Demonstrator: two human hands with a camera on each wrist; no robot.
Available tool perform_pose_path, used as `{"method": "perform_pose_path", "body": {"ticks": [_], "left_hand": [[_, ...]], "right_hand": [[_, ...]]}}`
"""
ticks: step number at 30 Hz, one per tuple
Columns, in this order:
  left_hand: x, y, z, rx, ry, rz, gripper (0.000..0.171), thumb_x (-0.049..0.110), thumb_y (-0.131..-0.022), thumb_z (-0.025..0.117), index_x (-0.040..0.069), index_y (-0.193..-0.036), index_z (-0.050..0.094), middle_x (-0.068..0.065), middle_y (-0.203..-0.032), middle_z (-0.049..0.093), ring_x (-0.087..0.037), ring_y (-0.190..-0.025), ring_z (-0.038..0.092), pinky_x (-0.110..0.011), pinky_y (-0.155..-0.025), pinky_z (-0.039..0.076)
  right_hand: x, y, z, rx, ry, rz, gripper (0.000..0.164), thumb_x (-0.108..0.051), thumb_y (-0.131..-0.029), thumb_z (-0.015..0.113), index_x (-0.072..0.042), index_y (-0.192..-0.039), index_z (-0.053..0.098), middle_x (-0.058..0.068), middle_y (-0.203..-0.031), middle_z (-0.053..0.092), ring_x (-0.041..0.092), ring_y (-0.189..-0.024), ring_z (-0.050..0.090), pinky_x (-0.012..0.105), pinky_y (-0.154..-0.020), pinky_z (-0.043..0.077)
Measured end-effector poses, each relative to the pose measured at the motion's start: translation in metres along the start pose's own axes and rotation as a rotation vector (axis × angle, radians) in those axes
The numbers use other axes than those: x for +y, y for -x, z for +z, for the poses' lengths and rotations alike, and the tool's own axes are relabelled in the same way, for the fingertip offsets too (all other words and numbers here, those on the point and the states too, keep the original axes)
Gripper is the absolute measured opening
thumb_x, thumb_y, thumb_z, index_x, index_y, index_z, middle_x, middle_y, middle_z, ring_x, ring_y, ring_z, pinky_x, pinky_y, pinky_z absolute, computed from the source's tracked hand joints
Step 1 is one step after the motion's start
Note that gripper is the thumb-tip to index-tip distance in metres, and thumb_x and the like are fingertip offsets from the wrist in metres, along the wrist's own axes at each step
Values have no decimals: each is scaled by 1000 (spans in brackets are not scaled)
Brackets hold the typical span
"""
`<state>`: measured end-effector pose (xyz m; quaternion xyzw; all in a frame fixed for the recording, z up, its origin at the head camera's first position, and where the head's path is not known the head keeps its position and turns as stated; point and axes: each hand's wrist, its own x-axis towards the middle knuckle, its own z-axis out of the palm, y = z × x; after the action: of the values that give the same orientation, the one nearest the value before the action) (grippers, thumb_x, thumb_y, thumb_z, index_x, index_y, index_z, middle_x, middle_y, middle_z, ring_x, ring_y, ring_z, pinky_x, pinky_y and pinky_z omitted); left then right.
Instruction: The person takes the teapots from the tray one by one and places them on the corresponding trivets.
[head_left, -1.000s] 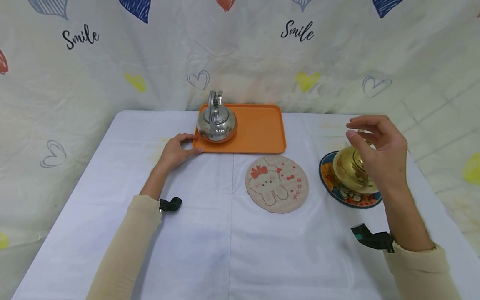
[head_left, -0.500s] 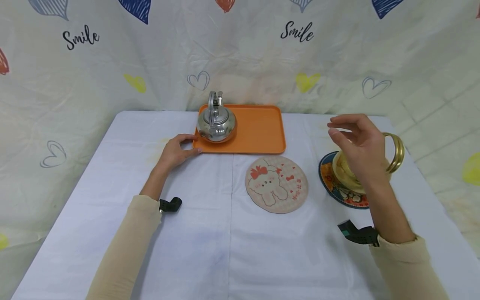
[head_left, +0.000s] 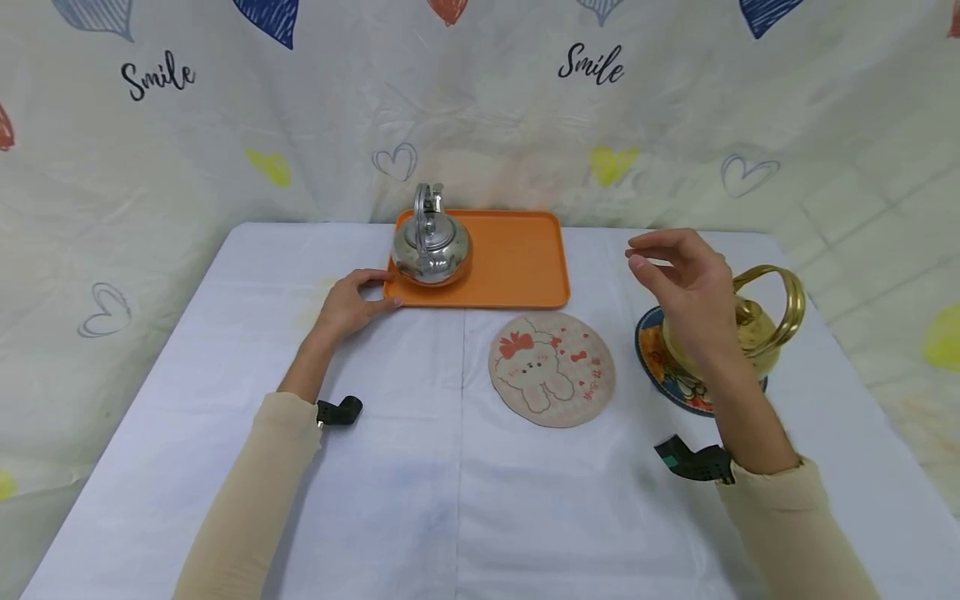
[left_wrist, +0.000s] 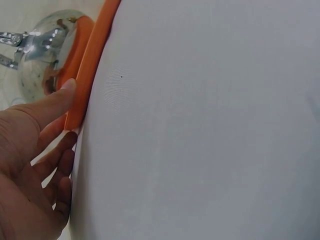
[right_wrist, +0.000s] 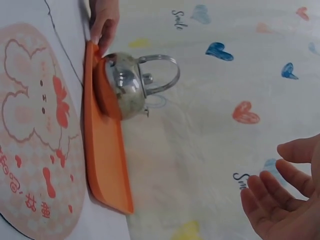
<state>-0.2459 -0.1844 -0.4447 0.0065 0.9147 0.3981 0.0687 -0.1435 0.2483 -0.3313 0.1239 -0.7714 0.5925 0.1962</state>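
Observation:
My left hand pinches the near left corner of an orange tray, with the thumb on its rim in the left wrist view. A shiny silver kettle stands upright on the tray's left part, its hooped handle raised. My right hand is in the air at the right, fingers loosely bent and nothing between them. Behind that hand, partly hidden, a gold teapot with a looped handle stands on a colourful patterned round coaster.
A round pink-beige mat with a bunny drawing lies in front of the tray, left of the coaster. White cloth covers the table. A curtain with hearts and lettering hangs right behind the tray.
My right hand has moved left, away from the gold teapot's top, so its handle shows now. My left hand, the tray and the silver kettle stay in place.

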Motion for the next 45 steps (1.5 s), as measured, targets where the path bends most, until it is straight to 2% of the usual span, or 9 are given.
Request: {"method": "perform_pose_path", "body": {"ticks": [5,12,25,37,45], "left_hand": [[0,1,-2,4,-3,7,57,36,-93,79,15,-143,63,-12,-157,51,-34,-153,39,-51,-131,28],[1,1,-1,-2,-3,2,57,36,-93,79,15,-143,62,-12,-158,50,-34,-154,38,-51,-131,28],[1,0,0,1,-2,-3,57,37,-93,80,15,-143,63,-13,-157,51,-34,-153,39,-52,-131,28],[-2,-2,0,11,-9,0,56,35,-93,80,15,-142,63,-12,-157,51,-34,-153,39,-52,-131,28],[-3,-2,1,9,-4,1,56,36,-92,80,15,-141,64,-11,-157,52,-33,-154,38,-52,-131,28]], "right_hand": [[1,-5,6,-14,40,4,26,-8,-100,68,4,-123,66,-7,-114,71,9,-107,70,12,-92,56],[2,-8,13,-9,14,52,26,-11,-100,69,1,-123,67,-8,-111,71,9,-106,70,13,-93,56],[8,-12,22,-34,-30,40,25,-12,-100,69,2,-121,67,1,-113,72,7,-103,70,13,-90,57],[11,-19,37,-49,-171,45,23,-8,-99,70,6,-117,66,4,-110,71,12,-102,70,18,-88,59],[13,-21,44,-60,-143,64,21,-9,-99,69,3,-116,67,0,-109,72,12,-101,68,17,-87,58]]}}
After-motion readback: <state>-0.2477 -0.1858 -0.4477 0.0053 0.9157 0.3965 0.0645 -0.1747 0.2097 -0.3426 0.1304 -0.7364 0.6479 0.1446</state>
